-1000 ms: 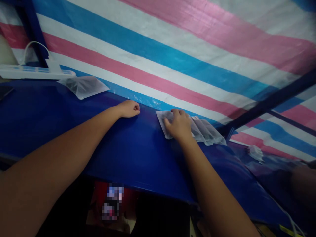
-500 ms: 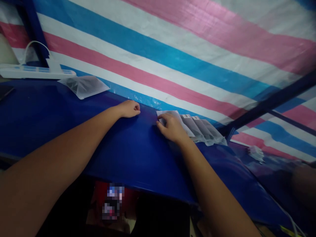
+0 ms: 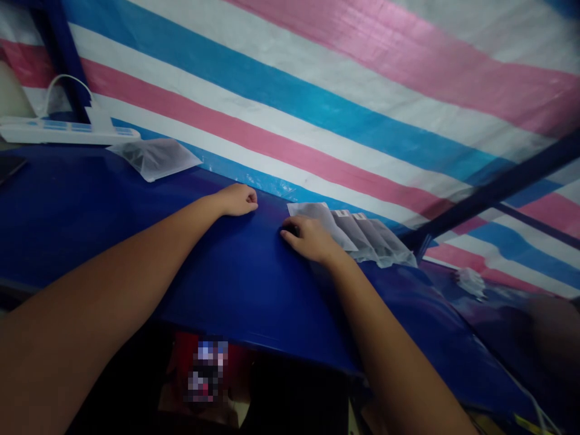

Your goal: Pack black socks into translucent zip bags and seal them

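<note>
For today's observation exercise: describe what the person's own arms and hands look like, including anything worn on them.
Both forearms are bare from the frame's edge to the wrists, with no sleeves showing. The left hand and right hand wear no gloves; no watch, bracelet or ring shows.

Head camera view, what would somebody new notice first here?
Probably the striped tarp, pink, blue and white, filling the back. Below it, on the blue table, the right hand rests beside fanned clear bags, and the left hand lies curled nearby.
</note>
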